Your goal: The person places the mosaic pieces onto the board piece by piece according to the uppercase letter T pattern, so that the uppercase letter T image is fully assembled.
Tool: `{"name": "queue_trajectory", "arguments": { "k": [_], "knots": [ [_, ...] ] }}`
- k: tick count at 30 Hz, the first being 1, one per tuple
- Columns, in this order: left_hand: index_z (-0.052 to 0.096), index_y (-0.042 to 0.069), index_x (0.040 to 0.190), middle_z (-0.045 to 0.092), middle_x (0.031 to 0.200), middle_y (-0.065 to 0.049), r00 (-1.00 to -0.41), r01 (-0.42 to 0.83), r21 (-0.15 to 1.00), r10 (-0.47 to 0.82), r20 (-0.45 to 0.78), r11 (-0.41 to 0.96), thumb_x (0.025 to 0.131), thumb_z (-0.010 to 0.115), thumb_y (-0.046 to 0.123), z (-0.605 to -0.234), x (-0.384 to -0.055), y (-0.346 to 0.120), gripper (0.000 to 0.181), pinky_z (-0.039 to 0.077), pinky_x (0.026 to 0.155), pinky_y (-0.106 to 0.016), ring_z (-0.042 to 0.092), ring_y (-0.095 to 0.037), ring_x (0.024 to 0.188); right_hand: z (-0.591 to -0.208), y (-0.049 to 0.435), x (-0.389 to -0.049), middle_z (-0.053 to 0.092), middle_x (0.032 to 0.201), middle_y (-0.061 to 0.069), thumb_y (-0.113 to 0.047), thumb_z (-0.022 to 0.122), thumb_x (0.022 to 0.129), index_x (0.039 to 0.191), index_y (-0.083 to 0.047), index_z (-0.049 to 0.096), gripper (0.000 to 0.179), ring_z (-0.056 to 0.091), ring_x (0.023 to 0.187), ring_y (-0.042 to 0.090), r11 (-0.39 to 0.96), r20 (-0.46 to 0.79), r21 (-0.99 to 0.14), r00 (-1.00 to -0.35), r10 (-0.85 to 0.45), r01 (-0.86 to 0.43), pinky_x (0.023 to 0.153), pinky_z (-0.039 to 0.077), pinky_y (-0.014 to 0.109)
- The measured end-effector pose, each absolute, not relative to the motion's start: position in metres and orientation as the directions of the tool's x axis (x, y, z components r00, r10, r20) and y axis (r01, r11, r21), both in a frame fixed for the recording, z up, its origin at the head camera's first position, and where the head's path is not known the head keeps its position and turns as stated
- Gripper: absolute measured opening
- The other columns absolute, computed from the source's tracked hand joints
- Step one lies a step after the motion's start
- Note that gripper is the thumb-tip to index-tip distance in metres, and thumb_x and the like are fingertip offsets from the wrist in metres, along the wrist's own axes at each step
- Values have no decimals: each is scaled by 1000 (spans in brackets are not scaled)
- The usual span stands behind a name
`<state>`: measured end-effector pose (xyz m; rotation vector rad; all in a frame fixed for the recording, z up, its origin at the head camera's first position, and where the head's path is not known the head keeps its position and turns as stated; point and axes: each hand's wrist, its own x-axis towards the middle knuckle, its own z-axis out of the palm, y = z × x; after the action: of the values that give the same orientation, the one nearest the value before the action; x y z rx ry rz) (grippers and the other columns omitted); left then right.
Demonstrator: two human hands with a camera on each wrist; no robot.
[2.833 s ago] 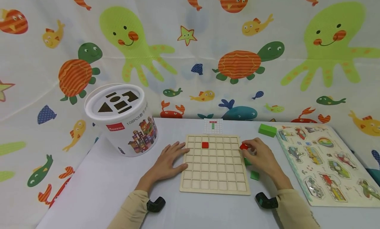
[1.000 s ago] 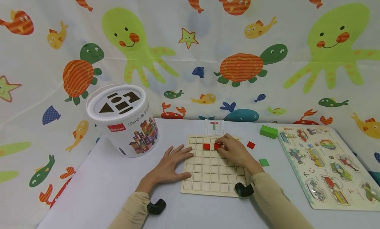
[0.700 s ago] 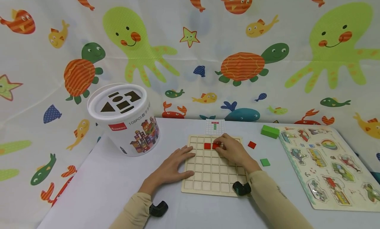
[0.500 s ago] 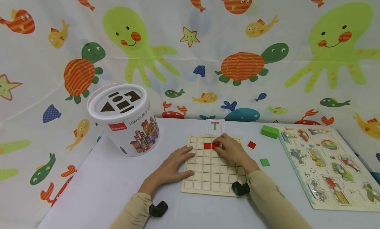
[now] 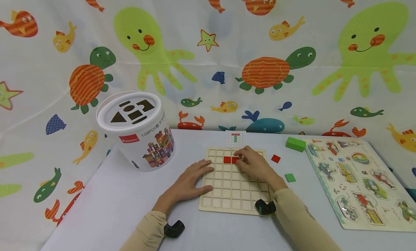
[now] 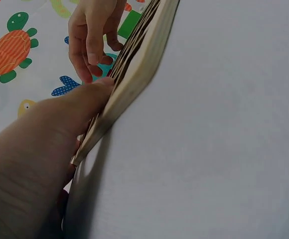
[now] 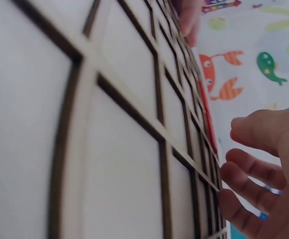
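My left hand [image 5: 193, 180] rests on the left edge of the wooden grid board [image 5: 235, 193], fingers spread. In the left wrist view its thumb [image 6: 84, 102] lies along the board's rim. Two red square tiles sit side by side in the board's second row: the left tile [image 5: 226, 159] shows whole, the right tile [image 5: 234, 160] is partly covered by my right fingers. My right hand [image 5: 253, 166] hovers just over that tile. The right wrist view shows its thumb [image 7: 261, 130] and fingers apart, nothing between them.
A loose red tile [image 5: 275, 158] and a green tile [image 5: 290, 177] lie right of the board. Behind it is a pattern card [image 5: 240, 142]. A green block [image 5: 295, 144] and picture puzzle [image 5: 331, 187] are at the right, a white bucket [image 5: 143, 135] at the left.
My right hand has carried a red tile from the board's right side into the second row, slid it left beside the first and parted its fingers. My left hand still rests on the board.
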<state>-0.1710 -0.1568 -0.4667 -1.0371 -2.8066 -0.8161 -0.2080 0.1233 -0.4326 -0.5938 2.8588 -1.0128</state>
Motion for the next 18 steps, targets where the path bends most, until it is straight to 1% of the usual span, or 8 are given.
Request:
{"name": "queue_trajectory", "arguments": {
  "k": [3, 5, 11, 15, 18],
  "knots": [
    [50, 21, 136, 36, 151, 0, -775, 617, 458, 595, 212, 640, 85, 64, 50, -466, -171, -156, 60, 25, 116, -48, 26, -24, 144, -430, 131, -204, 57, 109, 2, -22, 57, 94, 121, -12, 60, 29, 57, 95, 18, 688, 94, -645, -928, -361, -333, 83, 52, 37],
    [50, 21, 136, 36, 151, -1, -775, 618, 451, 594, 214, 644, 85, 63, 49, -466, -170, -156, 59, 25, 116, -49, 27, -24, 143, -430, 138, -202, 58, 109, 2, -22, 57, 94, 122, -11, 60, 29, 59, 97, 19, 681, 112, -650, -929, -354, -338, 84, 52, 39],
    [50, 20, 136, 37, 151, -3, -768, 633, 421, 595, 238, 649, 86, 63, 48, -465, -170, -155, 59, 26, 114, -51, 30, -29, 142, -428, 159, -197, 60, 108, 7, -19, 58, 94, 122, -8, 59, 30, 59, 99, 22, 676, 164, -648, -931, -327, -352, 83, 51, 40],
    [50, 20, 137, 37, 151, -5, -758, 646, 417, 602, 252, 640, 86, 63, 47, -465, -169, -154, 59, 26, 114, -52, 30, -31, 142, -428, 176, -195, 60, 108, 9, -18, 57, 95, 122, -7, 59, 29, 58, 99, 24, 692, 177, -638, -938, -297, -339, 82, 50, 40],
    [49, 21, 138, 36, 152, -4, -763, 640, 416, 599, 244, 646, 87, 62, 48, -465, -169, -152, 59, 25, 114, -52, 29, -30, 142, -429, 189, -193, 59, 107, 10, -19, 56, 95, 121, -6, 59, 29, 58, 96, 24, 707, 176, -634, -949, -260, -312, 80, 50, 39]
  ]
}}
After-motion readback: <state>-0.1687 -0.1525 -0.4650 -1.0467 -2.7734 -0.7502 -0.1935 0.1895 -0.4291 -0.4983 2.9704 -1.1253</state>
